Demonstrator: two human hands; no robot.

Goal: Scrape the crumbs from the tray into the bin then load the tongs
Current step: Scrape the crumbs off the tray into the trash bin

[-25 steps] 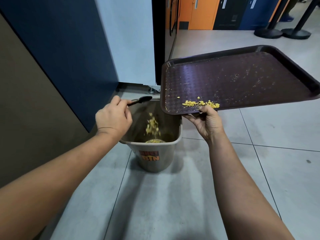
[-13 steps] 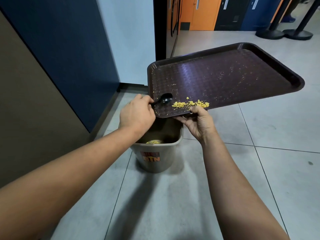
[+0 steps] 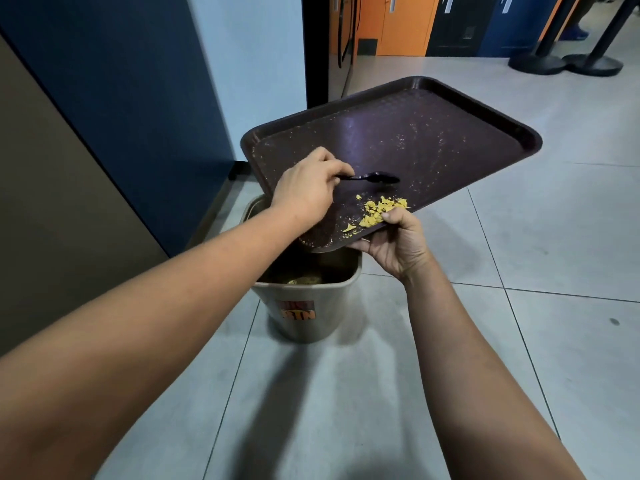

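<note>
Tilting the tray (image 3: 450, 133) over the bin (image 3: 304, 306), the right hand (image 3: 398, 247) is pinching its near edge so the crumbs (image 3: 381, 211) are sliding down, while the left hand (image 3: 304, 192), fingers curled round a black spoon (image 3: 375, 177), is reaching to scrape them binward.

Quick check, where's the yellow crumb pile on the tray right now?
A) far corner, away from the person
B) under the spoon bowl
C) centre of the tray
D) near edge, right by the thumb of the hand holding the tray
D: the yellow crumbs sit at the near edge of the tray, against the thumb of the right hand; the black spoon in the left hand is apart from them, farther in.
</note>
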